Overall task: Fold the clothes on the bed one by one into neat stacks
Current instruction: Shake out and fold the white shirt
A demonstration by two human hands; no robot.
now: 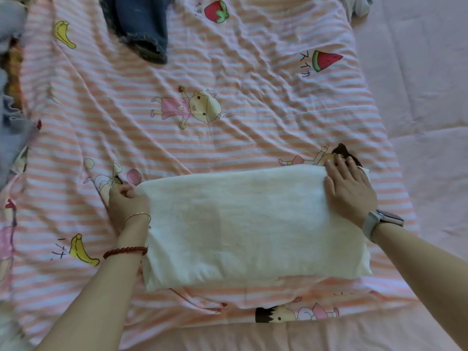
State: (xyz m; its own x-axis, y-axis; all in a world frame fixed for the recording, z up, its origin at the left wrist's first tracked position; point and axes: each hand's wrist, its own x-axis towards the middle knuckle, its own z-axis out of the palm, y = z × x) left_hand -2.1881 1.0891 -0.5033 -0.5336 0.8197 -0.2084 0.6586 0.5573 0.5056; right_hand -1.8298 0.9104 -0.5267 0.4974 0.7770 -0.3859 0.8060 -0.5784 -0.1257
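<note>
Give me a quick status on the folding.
Left hand pinching cream cloth at its far left corner. Right hand flat on far right corner. Jeans beyond, nothing blocking.

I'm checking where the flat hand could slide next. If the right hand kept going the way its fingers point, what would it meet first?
The right hand points past the white cloth's far edge; first it would likely meet only striped sheet.

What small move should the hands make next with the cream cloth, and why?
Probably fold the cream rectangular cloth in half sideways. It lies flat and wide on the striped sheet; the left hand pinches its far-left corner, and the right hand presses the far-right corner flat.
</note>
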